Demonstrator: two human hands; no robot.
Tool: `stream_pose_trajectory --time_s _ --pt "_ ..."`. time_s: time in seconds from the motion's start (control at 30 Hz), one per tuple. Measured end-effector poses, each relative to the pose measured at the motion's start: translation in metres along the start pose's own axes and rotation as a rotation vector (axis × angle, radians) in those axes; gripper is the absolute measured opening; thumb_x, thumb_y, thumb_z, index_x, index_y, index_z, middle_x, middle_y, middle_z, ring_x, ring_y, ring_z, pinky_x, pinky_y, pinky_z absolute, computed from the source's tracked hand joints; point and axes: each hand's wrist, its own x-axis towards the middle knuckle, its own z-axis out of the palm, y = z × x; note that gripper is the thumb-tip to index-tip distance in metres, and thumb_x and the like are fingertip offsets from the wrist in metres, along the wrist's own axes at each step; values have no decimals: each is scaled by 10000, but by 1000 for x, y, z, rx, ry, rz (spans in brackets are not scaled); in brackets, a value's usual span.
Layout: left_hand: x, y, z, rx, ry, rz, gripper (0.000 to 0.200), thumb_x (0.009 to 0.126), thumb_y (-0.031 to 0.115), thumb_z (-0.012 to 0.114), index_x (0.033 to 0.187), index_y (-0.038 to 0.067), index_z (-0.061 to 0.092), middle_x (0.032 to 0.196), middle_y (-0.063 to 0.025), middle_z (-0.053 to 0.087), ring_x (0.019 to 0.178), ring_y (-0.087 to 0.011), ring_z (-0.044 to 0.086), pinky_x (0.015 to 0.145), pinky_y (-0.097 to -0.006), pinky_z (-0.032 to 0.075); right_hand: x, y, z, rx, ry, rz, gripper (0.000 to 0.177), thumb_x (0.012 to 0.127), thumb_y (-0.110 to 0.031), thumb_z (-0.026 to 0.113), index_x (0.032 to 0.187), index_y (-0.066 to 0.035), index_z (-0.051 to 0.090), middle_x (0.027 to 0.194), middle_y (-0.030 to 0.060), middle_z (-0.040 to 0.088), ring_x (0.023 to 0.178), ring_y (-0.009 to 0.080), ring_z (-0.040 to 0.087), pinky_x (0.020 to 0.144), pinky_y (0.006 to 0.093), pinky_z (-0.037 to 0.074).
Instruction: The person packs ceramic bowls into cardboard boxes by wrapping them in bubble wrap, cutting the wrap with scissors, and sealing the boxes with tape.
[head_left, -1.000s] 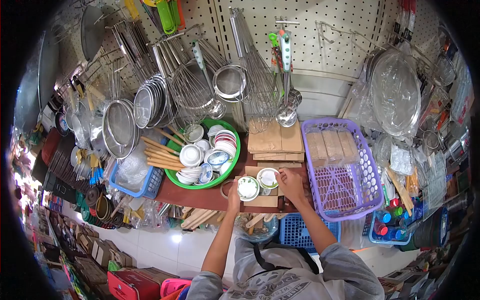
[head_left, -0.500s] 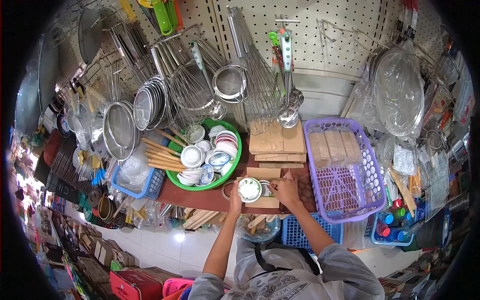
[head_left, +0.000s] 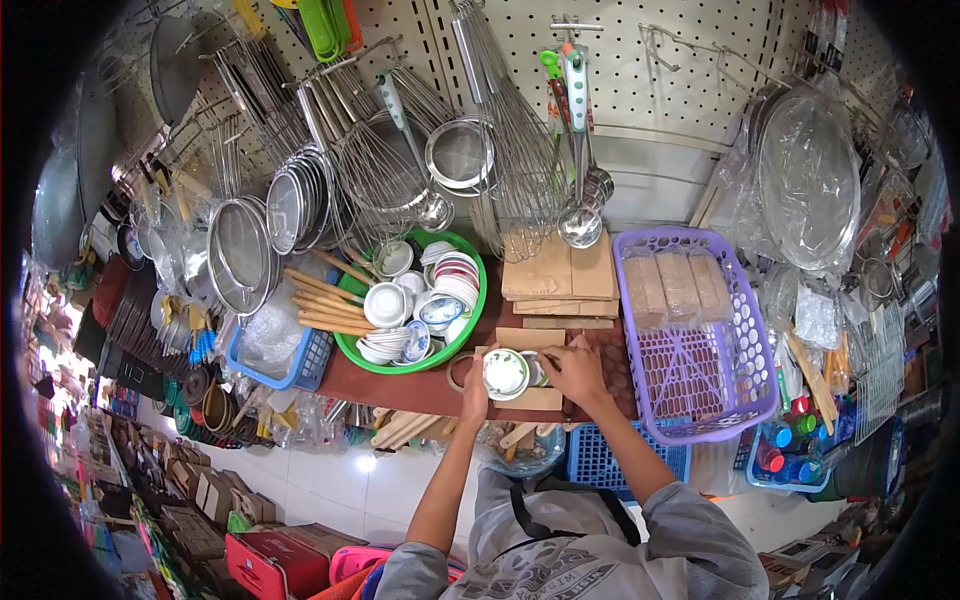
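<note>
Bowl (head_left: 506, 374) between the hands (head_left: 475, 388)

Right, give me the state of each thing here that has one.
Green-patterned bowl, held in left hand
Second bowl, partly hidden by right hand
Cardboard beneath them, opened out
Cardboard pieces, stacked flat
Green basin, piled with bowls
Purple basket, partly filled
Wrapped packs, side by side
Wire whisks, hanging
</note>
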Motion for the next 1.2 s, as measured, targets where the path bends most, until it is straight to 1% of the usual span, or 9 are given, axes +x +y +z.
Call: stream_pose_trajectory --time_s 0.27,0.43,0.53,0.63,0.67,0.77,0.87,0.97,1.2 --pt "10 -25 -10 106 6 27 662 1060 489 302 1359 -64 510 1286 -136 594 1161 -199 555 1020 -295 396 -3 -38 -16 126 83 -104 232 843 -327 710 926 -116 760 752 62 718 817 249 657 767 396 512" --pt "18 -28 -17 274 35 4 605 1061 450 332 1350 -46 521 1256 -175 611 1190 -240 545 1018 -300 387 2 -29 -13 321 -2 61 226 851 -294 713 937 -87 743 759 65 727 704 205 704 671 340 531" --pt "9 -8 -15 343 -34 74 509 1063 395 384 1316 -7 565 1153 -128 646 927 -149 644 768 -275 539 2 -25 -17 354 -37 130 229 849 -315 700 926 -104 742 764 67 727 704 231 707 649 345 536" --pt "-8 37 -2 153 -41 -142 402 1054 275 422 1304 -2 571 1151 -153 669 696 -213 693 582 -302 554 1 -19 -19 386 -35 176 236 854 -330 690 918 -109 744 774 73 729 717 242 709 662 353 541" --pt "-1 17 -10 168 -33 9 315 1016 205 517 1242 9 616 1154 -131 655 459 -159 614 401 -269 498 1 -17 -18 400 -26 188 239 858 -330 688 917 -105 743 778 77 730 718 239 710 669 352 543" --pt "-17 44 -6 554 5 106 342 909 131 675 1234 30 640 1179 -109 625 719 -200 702 538 -267 561 2 -8 -16 373 18 142 241 866 -323 684 917 -96 743 794 76 735 743 234 716 688 353 551" --pt "-1 2 -32 1001 92 592 358 817 98 767 1162 56 683 1222 -114 600 981 -214 671 629 -277 581 3 -9 -22 279 69 72 242 866 -313 701 921 -82 746 754 100 725 694 221 713 651 329 548" --pt "-8 1 -32 982 86 520 408 789 92 789 1176 53 665 1264 -129 563 1164 -239 582 724 -297 585 2 -9 -26 225 50 57 240 855 -323 704 908 -94 753 771 90 729 715 230 700 670 353 546" --pt "-17 -3 -25 707 107 365 503 779 119 802 1243 82 610 1317 -145 491 1148 -254 575 766 -297 571 0 1 -11 79 11 -41 234 818 -335 731 931 -136 780 781 32 734 815 229 614 740 366 511"
